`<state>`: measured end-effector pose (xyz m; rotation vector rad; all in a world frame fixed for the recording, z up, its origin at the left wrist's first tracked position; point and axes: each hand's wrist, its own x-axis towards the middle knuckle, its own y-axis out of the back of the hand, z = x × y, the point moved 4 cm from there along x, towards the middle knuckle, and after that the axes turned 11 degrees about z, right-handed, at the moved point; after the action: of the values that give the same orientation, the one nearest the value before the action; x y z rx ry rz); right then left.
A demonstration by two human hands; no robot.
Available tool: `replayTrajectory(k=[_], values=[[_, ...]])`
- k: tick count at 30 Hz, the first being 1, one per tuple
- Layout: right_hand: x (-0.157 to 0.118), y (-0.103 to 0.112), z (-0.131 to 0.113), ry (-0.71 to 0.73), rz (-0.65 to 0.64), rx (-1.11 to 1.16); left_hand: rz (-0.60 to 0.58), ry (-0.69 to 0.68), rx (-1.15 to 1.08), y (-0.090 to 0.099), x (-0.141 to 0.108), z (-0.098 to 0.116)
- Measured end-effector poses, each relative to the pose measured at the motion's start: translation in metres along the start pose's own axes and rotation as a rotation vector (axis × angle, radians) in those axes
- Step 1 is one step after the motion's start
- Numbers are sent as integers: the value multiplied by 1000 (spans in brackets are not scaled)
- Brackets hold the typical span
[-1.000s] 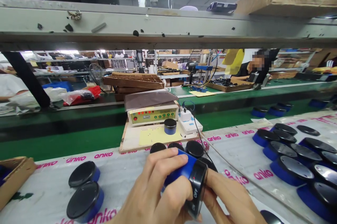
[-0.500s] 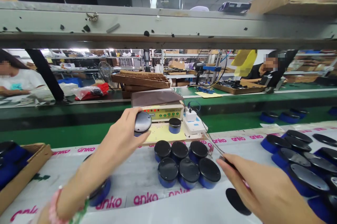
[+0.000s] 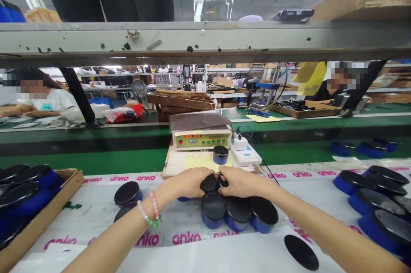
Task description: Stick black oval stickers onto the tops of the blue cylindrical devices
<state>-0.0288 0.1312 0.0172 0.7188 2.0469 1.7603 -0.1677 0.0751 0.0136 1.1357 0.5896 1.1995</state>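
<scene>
My left hand (image 3: 196,182) is closed around a round case with a glossy black top (image 3: 209,183), at the back of a small cluster. Its fingers curl over the left side. My right hand (image 3: 236,181) closes from the other side, thumb and fingers on a neighbouring round case (image 3: 222,180) that it partly hides. Three more black-topped blue cases stand in front, one of them (image 3: 213,209) just below my left hand. A bit of blue case (image 3: 183,199) shows beneath my left hand. Another case (image 3: 220,154) stands behind, on a yellow sheet.
A tester box with lit red lights (image 3: 202,139) stands behind, a white power socket (image 3: 245,153) beside it. Cardboard tray (image 3: 69,191) at left and the sheet at right hold more cases. A black disc (image 3: 301,252) lies in front. A shelf beam (image 3: 180,42) crosses above; two people sit beyond.
My left hand has brought its case down from before the tester to the cluster. My right hand has left the cable and moved left onto the back-row cases. The view has shifted.
</scene>
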Motion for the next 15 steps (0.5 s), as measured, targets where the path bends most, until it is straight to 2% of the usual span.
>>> replayTrajectory(k=[5,8,11,15], values=[[-4,-7,5,-21,42,17,81,28,-14,-7,0,-8],[-1,-6,3,-24,99,55,79,43,-31,-8,-5,-11],[-1,10,3,-27,210,132,113,36,-61,3,-9,-5],[-14,47,-8,-26,395,305,245,11,-155,24,-13,24]])
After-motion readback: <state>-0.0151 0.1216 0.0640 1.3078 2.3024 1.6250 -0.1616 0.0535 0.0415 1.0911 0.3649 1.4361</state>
